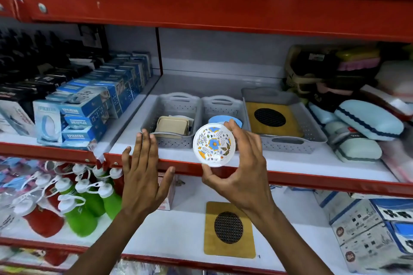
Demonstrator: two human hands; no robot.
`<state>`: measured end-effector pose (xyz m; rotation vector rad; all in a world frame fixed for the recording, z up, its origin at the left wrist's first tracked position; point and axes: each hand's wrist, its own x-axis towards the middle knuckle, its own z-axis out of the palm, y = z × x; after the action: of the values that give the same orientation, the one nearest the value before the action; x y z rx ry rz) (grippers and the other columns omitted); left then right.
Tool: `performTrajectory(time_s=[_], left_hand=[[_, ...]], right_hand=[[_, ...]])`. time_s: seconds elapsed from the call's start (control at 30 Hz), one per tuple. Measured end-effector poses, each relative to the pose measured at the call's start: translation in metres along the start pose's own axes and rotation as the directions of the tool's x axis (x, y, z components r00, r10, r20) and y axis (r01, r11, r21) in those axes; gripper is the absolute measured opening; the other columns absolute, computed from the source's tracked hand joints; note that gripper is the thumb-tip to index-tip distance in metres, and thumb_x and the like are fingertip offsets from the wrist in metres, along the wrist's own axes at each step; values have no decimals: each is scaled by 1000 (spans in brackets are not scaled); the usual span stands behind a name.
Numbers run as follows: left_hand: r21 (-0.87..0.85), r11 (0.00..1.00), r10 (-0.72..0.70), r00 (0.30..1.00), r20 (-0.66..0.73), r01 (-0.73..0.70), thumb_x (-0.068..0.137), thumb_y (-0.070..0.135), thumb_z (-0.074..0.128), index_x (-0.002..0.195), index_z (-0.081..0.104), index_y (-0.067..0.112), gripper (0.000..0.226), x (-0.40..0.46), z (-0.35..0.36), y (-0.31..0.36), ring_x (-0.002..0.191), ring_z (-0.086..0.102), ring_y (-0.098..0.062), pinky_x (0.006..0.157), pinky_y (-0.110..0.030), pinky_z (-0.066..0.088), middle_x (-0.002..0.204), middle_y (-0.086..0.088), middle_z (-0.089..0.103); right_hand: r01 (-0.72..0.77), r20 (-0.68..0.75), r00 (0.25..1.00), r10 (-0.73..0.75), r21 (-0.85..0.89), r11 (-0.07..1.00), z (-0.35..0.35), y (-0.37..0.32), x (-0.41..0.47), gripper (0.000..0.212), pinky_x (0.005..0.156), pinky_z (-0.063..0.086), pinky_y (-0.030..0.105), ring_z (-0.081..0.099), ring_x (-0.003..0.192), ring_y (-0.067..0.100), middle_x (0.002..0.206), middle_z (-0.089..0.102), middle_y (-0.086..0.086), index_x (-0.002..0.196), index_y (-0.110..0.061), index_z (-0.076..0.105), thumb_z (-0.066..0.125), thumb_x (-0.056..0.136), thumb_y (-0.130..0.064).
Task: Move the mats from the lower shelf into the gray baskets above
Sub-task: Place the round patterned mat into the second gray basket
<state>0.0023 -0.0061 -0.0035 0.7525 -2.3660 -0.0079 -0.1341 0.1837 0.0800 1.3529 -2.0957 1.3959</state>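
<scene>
Head view: your right hand (243, 163) pinches the round floral mat (214, 145), left hand (143, 169) splayed empty; next, lower it into the middle gray basket (221, 105)

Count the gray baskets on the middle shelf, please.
3, side by side: the left basket holds beige mats, the middle basket sits behind the held round floral mat, and the wide right basket holds a yellow mat.

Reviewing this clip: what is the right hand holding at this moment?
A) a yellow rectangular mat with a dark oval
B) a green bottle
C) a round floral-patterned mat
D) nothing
C: the right hand pinches the round floral mat by its edge, in front of the middle gray basket.
</scene>
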Motion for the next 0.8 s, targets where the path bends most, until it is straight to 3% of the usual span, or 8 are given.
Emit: performTrajectory(time_s=[0.4, 0.57, 0.67, 0.8], left_hand=[[-14, 1000, -1, 1000, 30, 2, 97, 62, 24, 160, 16, 7, 84, -1, 0, -2, 159, 11, -26, 125, -54, 18, 171, -13, 9], [-26, 1000, 3, 1000, 18, -3, 97, 59, 29, 160, 17, 6, 84, -1, 1, -2, 159, 14, -27, 123, -54, 19, 171, -14, 11], [-24, 1000, 8, 1000, 9, -8, 95, 56, 35, 159, 19, 4, 84, -1, 1, -2, 158, 14, -28, 122, -55, 21, 171, -14, 12], [-12, 1000, 3, 1000, 16, -3, 96, 58, 31, 160, 17, 5, 84, -1, 1, -1, 159, 13, -28, 123, -55, 20, 171, -14, 10]], right_hand=[[-117, 26, 993, 117, -3, 993, 9, 8, 8, 92, 93, 53, 27, 46, 124, 17, 131, 52, -2, 145, -16, 42, 79, 64, -41], [-132, 19, 991, 133, -31, 991, 6, 9, 11, 93, 93, 52, 26, 47, 120, 15, 124, 45, -15, 145, -19, 42, 79, 64, -43], [-148, -12, 989, 148, -143, 979, -1, 15, 30, 94, 93, 50, 32, 47, 115, 17, 128, 57, -9, 144, -17, 44, 79, 62, -47], [-251, 59, 958, 281, -303, 919, -8, 29, 75, 98, 84, 53, 33, 54, 111, 23, 116, 70, -2, 139, -20, 46, 74, 56, -62]])
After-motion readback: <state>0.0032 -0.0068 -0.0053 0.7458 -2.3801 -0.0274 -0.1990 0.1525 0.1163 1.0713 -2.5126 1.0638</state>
